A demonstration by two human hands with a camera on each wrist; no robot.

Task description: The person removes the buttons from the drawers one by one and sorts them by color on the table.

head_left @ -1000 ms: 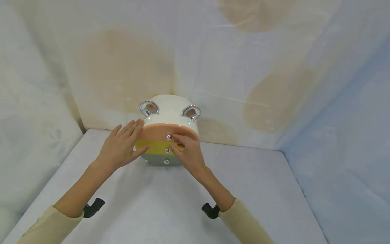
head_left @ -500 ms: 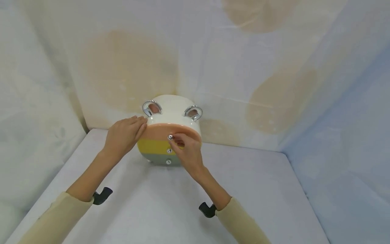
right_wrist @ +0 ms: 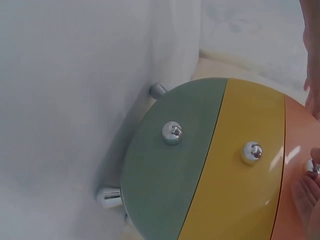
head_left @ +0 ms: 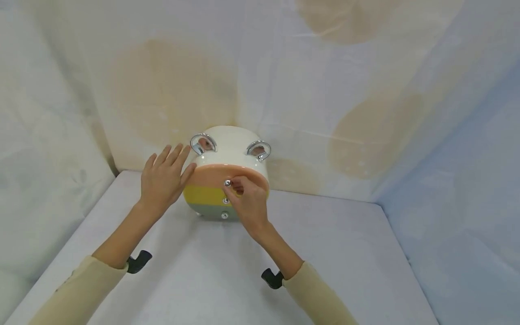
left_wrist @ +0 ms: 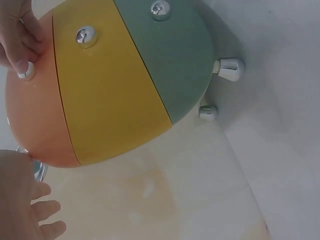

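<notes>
while the right hand [head_left: 247,203] pinches the top chrome knob [head_left: 227,183] between thumb and fingertips, the small round drawer cabinet [head_left: 227,176] stands on the white cloth-covered table [head_left: 227,266], pushed back close to the draped backdrop [head_left: 284,81]. its cream body carries two chrome ring handles [head_left: 203,143] on top and short chrome feet [left_wrist: 229,68] below. the round front is split into three bands: a peach drawer [head_left: 211,177] at the top, a yellow drawer [head_left: 203,195] in the middle and a green drawer [head_left: 209,210] at the bottom, each with its own knob.

the left hand [head_left: 162,180] lies spread, fingers straight and apart, against the cabinet's left side beside the peach band; it grips nothing and seems only to steady the body.

judging from how things lie, the work is at its start: the grip on the peach drawer's knob is made, yet in both wrist views all three fronts look flush with one another, the seams thin and even, so no drawer appears pulled out. the yellow knob [right_wrist: 251,152] and green knob [right_wrist: 172,133] are untouched. what remains, it seems, is the pull itself, with the left hand bracing so the light cabinet does not slide forward.
</notes>
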